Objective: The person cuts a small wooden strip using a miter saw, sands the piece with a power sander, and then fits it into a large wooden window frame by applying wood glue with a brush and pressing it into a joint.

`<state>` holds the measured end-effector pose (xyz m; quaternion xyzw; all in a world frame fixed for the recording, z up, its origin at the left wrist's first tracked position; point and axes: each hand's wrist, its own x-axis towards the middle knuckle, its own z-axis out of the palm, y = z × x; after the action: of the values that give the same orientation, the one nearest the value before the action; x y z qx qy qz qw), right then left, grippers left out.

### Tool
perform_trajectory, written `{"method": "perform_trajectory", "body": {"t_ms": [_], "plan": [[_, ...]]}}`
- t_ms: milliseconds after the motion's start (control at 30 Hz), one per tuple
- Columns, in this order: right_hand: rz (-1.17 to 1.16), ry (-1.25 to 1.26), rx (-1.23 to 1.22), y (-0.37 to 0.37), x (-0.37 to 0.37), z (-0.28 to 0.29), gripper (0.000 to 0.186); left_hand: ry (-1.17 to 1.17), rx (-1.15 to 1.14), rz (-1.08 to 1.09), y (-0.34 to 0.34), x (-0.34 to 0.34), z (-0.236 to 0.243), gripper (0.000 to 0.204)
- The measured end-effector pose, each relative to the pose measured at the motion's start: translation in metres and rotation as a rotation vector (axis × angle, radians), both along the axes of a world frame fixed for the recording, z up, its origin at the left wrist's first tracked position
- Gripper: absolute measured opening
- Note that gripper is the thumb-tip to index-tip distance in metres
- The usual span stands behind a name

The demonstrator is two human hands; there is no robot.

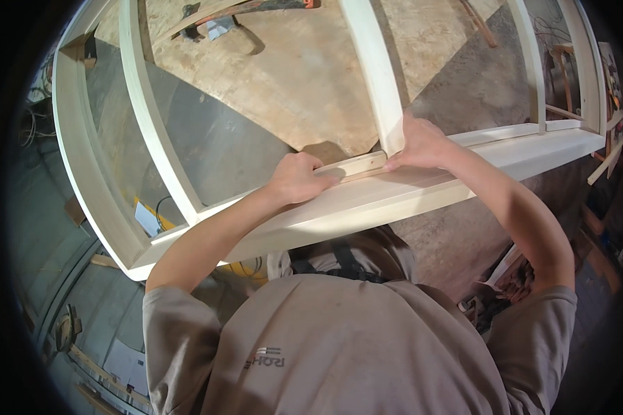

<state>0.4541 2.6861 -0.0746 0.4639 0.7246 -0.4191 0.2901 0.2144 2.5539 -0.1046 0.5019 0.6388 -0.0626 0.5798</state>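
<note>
A large pale wooden frame [367, 207] with several crossbars lies in front of me. Along the inner side of its near rail runs a short wooden strip [362, 164], its right end against the middle bar [372, 69]. My left hand [296, 178] is closed on the strip's left part, thumb along its near side. My right hand [420, 144] wraps round the near end of the middle bar, its thumb low by the strip's right end. The right fingers behind the bar are partly hidden.
Below the frame's openings is a brown and grey board [270, 76]. A dark tool with an orange-red handle [277, 7] lies at the far side. Wood offcuts [608, 162] are at the right. A yellow item with a white label [147, 218] shows through the left opening.
</note>
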Motion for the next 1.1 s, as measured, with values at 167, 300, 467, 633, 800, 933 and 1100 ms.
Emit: {"method": "perform_trajectory", "body": {"t_ms": [167, 300, 467, 633, 800, 933, 1100], "plan": [[0.007, 0.129, -0.169, 0.001, 0.005, 0.002, 0.071, -0.125, -0.061, 0.044, -0.001, -0.009, -0.006, 0.052], [0.021, -0.028, -0.113, 0.000, -0.005, 0.003, 0.071, 0.002, -0.129, -0.034, 0.003, -0.001, 0.006, 0.056], [0.060, -0.133, -0.065, 0.003, -0.012, 0.005, 0.075, 0.084, -0.041, 0.000, 0.001, 0.006, 0.004, 0.054], [0.112, -0.078, -0.045, 0.000, -0.005, 0.000, 0.069, -0.024, -0.056, 0.024, -0.001, -0.004, -0.005, 0.049], [-0.048, 0.193, 0.212, 0.005, 0.031, 0.033, 0.040, 0.077, 0.312, -0.041, 0.019, 0.007, 0.024, 0.046], [-0.221, 0.448, 0.430, -0.019, 0.045, 0.066, 0.026, 0.165, 0.232, -0.197, 0.052, 0.052, 0.048, 0.058], [-0.226, 0.492, 0.718, -0.059, 0.050, 0.075, 0.023, 0.156, 0.249, -0.243, 0.051, 0.086, 0.031, 0.074]]}}
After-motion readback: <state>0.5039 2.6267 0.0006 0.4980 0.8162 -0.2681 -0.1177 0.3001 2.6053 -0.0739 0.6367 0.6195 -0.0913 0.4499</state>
